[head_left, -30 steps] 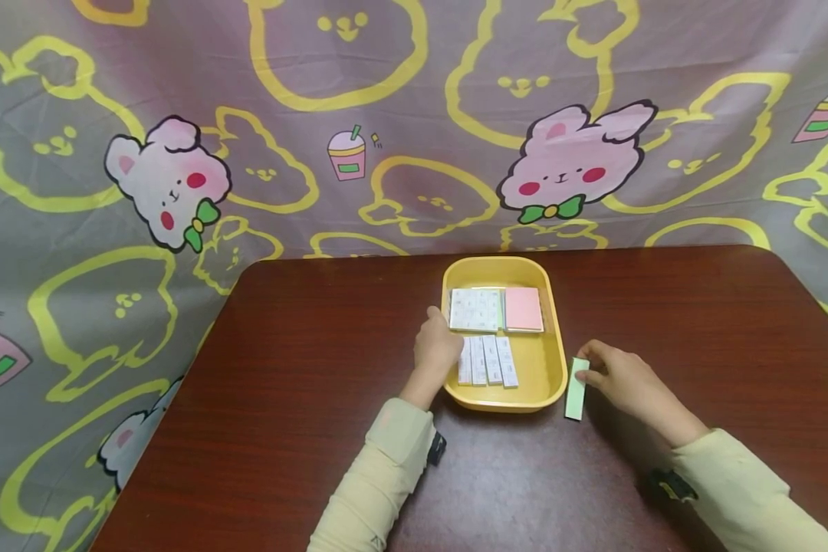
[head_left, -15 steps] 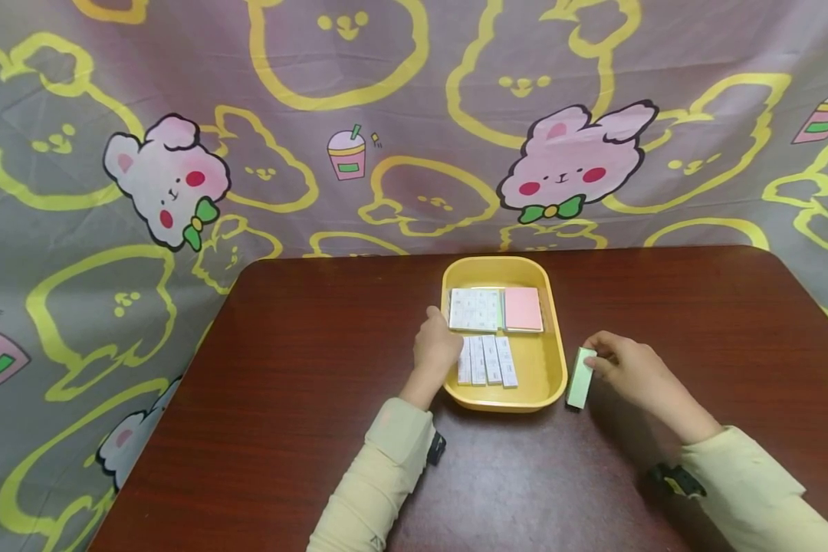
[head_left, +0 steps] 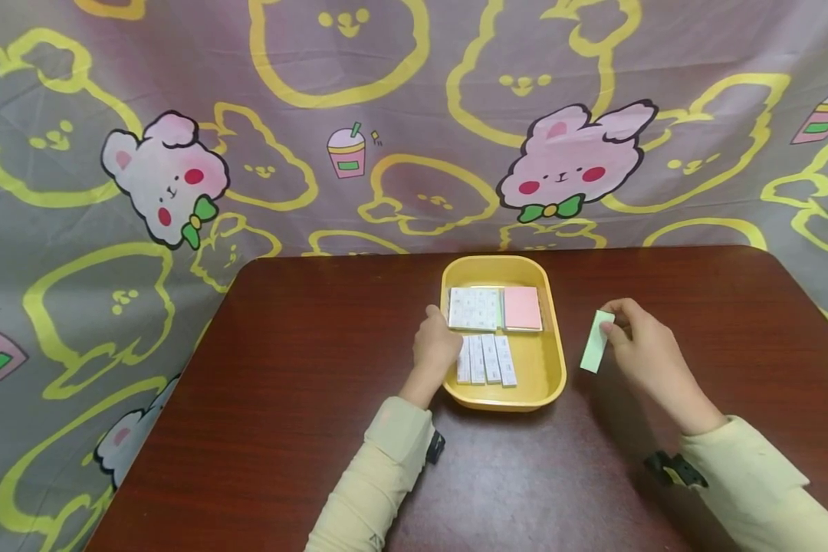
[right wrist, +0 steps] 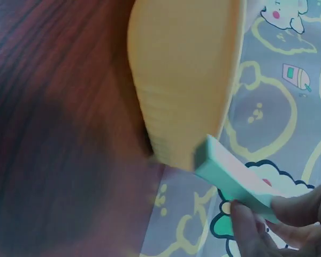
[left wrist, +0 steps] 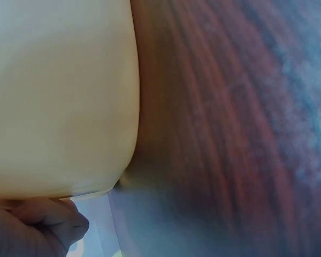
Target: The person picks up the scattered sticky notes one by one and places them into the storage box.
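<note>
My left hand [head_left: 435, 349] grips the left rim of a yellow plastic tray [head_left: 540, 383]; in the left wrist view its curled fingers [left wrist: 59, 219] lie at the tray's edge. My right hand [head_left: 652, 360] pinches one end of a narrow light-green sticky note pad [head_left: 596, 346], held tilted to the right of the tray and apart from it. The right wrist view shows the pad [right wrist: 232, 176] as a thick block between thumb and fingers. Inside the tray are a white printed pad [head_left: 472, 308], a pink sticky note pad [head_left: 522, 308] and several narrow printed strips [head_left: 486, 360].
The tray stands on a dark reddish-brown wooden table [head_left: 303, 383]. A grey-pink cloth [head_left: 414, 100] with yellow outlines and cartoon rabbits hangs behind the table and along its left side.
My right hand has moved the green sticky note pad away from the tray's lower right side, up the view and to the right. The left hand and tray have stayed put.
</note>
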The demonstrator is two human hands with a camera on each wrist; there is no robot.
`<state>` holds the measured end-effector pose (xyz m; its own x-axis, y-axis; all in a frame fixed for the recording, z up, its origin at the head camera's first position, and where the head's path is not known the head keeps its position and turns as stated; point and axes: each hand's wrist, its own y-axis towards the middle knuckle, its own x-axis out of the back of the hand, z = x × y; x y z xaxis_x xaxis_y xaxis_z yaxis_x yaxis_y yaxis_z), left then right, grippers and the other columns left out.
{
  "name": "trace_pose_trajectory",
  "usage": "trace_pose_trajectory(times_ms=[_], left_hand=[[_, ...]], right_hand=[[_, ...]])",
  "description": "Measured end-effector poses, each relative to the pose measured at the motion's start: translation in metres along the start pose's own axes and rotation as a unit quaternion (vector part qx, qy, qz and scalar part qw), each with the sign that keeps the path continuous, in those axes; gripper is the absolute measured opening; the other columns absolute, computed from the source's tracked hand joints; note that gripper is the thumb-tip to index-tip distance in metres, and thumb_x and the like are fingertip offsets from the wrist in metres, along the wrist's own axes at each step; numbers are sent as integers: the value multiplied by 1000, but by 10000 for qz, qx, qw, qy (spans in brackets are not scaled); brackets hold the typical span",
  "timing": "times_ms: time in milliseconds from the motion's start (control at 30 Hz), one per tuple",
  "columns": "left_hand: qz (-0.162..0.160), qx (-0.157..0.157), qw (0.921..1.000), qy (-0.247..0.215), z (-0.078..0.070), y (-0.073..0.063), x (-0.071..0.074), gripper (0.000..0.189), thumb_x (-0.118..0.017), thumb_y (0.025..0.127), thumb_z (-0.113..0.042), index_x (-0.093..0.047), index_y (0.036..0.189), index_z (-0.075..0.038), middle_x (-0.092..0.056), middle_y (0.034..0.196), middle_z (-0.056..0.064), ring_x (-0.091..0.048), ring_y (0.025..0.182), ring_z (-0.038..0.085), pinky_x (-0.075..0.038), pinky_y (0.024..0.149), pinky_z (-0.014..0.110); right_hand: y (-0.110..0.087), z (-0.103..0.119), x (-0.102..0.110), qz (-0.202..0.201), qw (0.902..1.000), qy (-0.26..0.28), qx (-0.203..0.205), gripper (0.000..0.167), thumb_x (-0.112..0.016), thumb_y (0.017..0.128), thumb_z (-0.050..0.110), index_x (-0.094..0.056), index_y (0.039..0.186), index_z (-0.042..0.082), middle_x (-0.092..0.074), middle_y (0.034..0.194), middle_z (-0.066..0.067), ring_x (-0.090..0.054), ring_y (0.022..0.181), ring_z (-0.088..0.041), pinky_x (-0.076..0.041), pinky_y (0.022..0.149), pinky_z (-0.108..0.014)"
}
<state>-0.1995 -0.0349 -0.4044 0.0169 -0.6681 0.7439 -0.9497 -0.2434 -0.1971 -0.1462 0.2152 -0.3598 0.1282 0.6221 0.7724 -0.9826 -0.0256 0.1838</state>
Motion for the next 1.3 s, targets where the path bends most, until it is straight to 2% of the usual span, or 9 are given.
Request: trace_pose_trajectory(times_ms=[133,300,367,500,600,700,900,1100,1300], left_hand=[[27,24,10000,3,0,1,0,35,-58,84,-6,-45,117,-2,-64,90,15,-60,72,27,-45,59,36],[26,24,10000,15,0,0,0,35,-58,85,-6,-45,116,-2,-64,91,16,-60,72,28,-44,59,36],[17,27,10000,31,0,0,0,35,-58,84,-6,-45,117,-2,-64,91,16,-60,73,28,-45,59,36],[20,14,10000,37,-1,0,0,36,-58,85,-6,-45,118,-1,-64,91,16,-60,73,28,-45,60,37],[16,-8,10000,32,-1,0,0,37,-58,85,-6,-45,119,-1,-64,92,16,-60,73,28,-46,60,38],[-5,-2,10000,31,-1,0,0,38,-59,84,-6,-45,119,-1,-64,92,16,-60,73,28,-46,60,38],[-20,11,10000,47,-1,-1,1,39,-59,84,-6,-45,120,0,-64,93,16,-60,73,27,-46,60,36],[8,40,10000,29,-2,-1,1,41,-59,85,-6,-45,122,0,-64,93,16,-59,71,27,-44,58,35],[3,65,10000,73,-2,0,0,39,-59,85,-6,-45,121,-1,-64,93,16,-60,73,26,-45,59,35]], right_hand=[[2,7,0,-341,9990,257,-92,22,-49,98,12,-52,114,-2,-60,91,-20,-49,70,-15,-36,61,-25],[7,21,-4,-421,9976,550,21,22,-50,98,14,-54,114,-1,-60,90,-17,-45,67,-1,-37,61,-20],[9,26,-8,-232,9978,618,94,22,-51,97,13,-55,114,-1,-61,90,-18,-50,68,-1,-40,61,-18],[14,34,-17,438,9967,670,102,26,-52,96,10,-54,117,-6,-63,93,-21,-63,72,-17,-46,61,-21],[17,38,-25,916,9941,576,30,28,-53,96,9,-53,118,-7,-62,93,-21,-64,75,-24,-47,61,-25],[20,41,-33,1219,9917,397,46,25,-57,94,8,-55,114,-8,-64,92,-22,-63,74,-24,-48,62,-30],[25,45,-49,1505,9885,-28,114,20,-61,90,7,-60,104,-8,-67,92,-24,-62,76,-26,-51,65,-35],[30,51,-59,1788,9833,-310,-162,23,-61,90,9,-60,107,-8,-67,93,-23,-58,73,-24,-48,63,-32],[32,54,-66,1870,9813,-408,-210,22,-59,91,8,-60,108,-7,-66,95,-21,-58,78,-26,-48,68,-36]])
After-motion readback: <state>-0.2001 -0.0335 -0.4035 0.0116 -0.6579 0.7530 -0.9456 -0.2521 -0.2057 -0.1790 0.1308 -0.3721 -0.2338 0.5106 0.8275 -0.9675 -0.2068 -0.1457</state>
